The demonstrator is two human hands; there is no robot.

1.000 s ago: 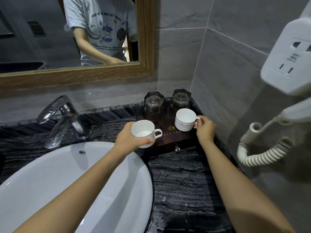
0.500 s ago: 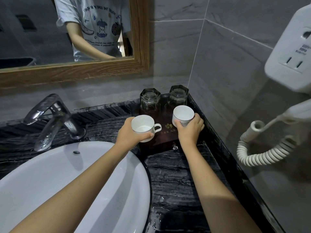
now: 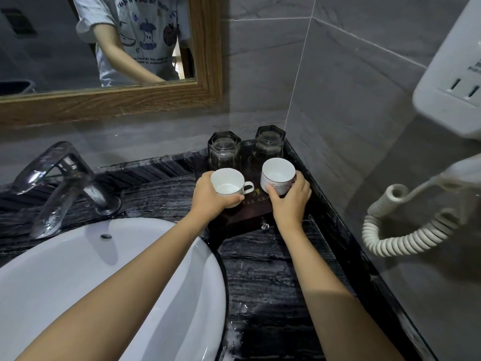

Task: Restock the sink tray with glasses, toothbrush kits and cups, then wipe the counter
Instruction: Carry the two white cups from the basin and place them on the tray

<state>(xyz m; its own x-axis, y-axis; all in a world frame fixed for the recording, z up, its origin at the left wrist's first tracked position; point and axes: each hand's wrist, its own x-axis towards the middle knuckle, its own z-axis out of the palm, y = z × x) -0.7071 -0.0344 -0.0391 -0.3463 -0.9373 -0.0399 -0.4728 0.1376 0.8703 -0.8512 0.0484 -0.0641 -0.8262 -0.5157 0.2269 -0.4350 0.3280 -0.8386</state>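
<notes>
A dark wooden tray (image 3: pixel 242 217) with a small drawer knob sits in the counter's back right corner. Two clear glasses, the left glass (image 3: pixel 223 149) and the right glass (image 3: pixel 269 143), stand upside down at its back. My left hand (image 3: pixel 210 195) grips a white cup (image 3: pixel 229 182) over the tray's left front, handle pointing right. My right hand (image 3: pixel 290 201) wraps a second white cup (image 3: pixel 278 175), tilted toward me, over the tray's right front. Whether either cup touches the tray I cannot tell.
A white basin (image 3: pixel 78 282) fills the lower left, with a chrome faucet (image 3: pixel 62 183) behind it. The black marble counter (image 3: pixel 268 282) is wet. A wall hair dryer with a coiled cord (image 3: pixel 400 238) hangs on the right. A wood-framed mirror (image 3: pixel 109 100) hangs above.
My right hand has shifted from the cup's handle to around its body and tilted it. Both cups have moved a little farther onto the tray, toward the glasses.
</notes>
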